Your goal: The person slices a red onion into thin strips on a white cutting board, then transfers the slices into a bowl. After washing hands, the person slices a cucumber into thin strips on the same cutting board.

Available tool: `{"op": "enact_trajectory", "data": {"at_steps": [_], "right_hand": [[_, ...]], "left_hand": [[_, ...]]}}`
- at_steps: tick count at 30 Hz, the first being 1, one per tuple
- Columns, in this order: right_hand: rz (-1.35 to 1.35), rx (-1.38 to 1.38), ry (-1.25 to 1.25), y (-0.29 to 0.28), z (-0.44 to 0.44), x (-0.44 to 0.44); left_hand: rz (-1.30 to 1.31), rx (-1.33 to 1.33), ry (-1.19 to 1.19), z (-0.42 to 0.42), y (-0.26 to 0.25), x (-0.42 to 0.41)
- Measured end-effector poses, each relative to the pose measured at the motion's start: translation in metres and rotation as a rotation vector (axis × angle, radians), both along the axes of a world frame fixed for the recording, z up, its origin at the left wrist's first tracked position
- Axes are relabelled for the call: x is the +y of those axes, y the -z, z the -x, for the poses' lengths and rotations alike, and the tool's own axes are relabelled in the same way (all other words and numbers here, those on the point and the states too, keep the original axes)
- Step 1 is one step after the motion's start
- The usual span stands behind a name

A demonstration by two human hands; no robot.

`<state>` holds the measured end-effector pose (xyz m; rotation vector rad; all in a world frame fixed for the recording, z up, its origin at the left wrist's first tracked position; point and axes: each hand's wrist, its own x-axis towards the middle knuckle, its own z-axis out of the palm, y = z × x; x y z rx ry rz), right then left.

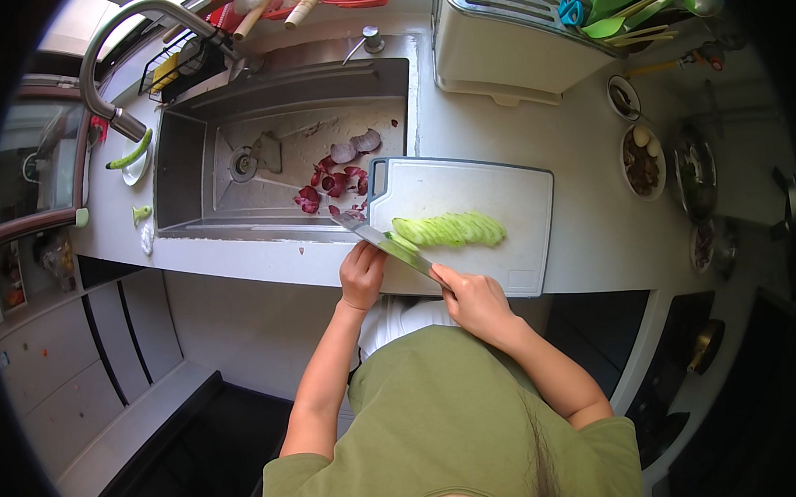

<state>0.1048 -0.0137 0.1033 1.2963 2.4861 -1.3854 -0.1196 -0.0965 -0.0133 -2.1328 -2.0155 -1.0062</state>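
My right hand [475, 298] grips the handle of a kitchen knife [374, 237], whose blade slants up and left over the near-left corner of a white cutting board [528, 198]. A row of overlapping pale green vegetable slices [450, 229], cucumber-like, lies on the board. One longer green slice [401, 242] is right along the blade's far side. My left hand [363, 273] is at the board's left edge with its fingers bunched close to the blade. Whatever those fingertips hold is hidden by the hand and the knife.
The sink [181, 170], left of the board, contains red onion skins [340, 183] and onion pieces [355, 145]. A green peeler [142, 214] and a small dish [139, 167] bearing a long green vegetable [130, 151] lie farther left. Bowls of food [643, 164] stand right; a utensil holder [516, 54] stands behind.
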Motion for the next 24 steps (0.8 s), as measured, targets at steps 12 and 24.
{"op": "enact_trajectory", "data": {"at_steps": [12, 24], "right_hand": [[-0.047, 0.045, 0.028, 0.016, 0.017, -0.003], [0.114, -0.082, 0.031, 0.036, 0.042, 0.01]], "left_hand": [[-0.01, -0.014, 0.006, -0.001, 0.0, 0.002], [-0.005, -0.055, -0.046, -0.004, -0.002, 0.0]]}}
